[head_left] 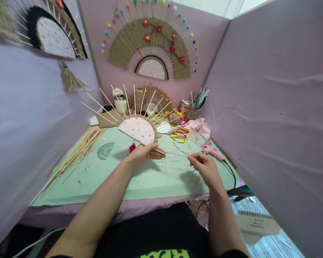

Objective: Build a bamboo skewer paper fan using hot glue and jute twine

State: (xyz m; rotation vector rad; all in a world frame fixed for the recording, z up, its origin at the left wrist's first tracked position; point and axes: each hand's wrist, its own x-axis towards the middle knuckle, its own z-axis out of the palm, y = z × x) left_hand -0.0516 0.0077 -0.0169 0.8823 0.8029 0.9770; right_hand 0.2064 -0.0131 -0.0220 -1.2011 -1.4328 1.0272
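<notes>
Skewer fan (pixel 137 129), where is it sitting? the first technician is asking.

It is being held tilted above the green mat (pixel 150 181), just in front of the person, the second is answering. Its skewers are fanning out up and to the left.

How are the hands engaging it?

The left hand (pixel 146 152) is gripping the fan at its lower straight edge, fingers closed around the hub. The right hand (pixel 204 165) is pinching the outer end of a loose skewer (pixel 174 157), whose other end is reaching the left fingers. Whether a thread is also running through that pinch cannot be told.

What is appearing finished?

The pink dotted half-disc is lying in place, a narrow twine rim is bordering it, and a red tassel (pixel 132 147) is hanging below.

And outstanding?

Judging against the finished fan (pixel 150 50) hanging on the back wall, the wide woven band, the flowers and the coloured tip beads are all missing. The work is looking early to mid-stage.

What is lying around it?

Spare skewers (pixel 78 154) are lying in a bundle on the left beside a protractor (pixel 106 150). Yellow scissors (pixel 178 138) are resting behind the fan, and a pink glue gun (pixel 214 152) is lying just beside the right hand.
</notes>
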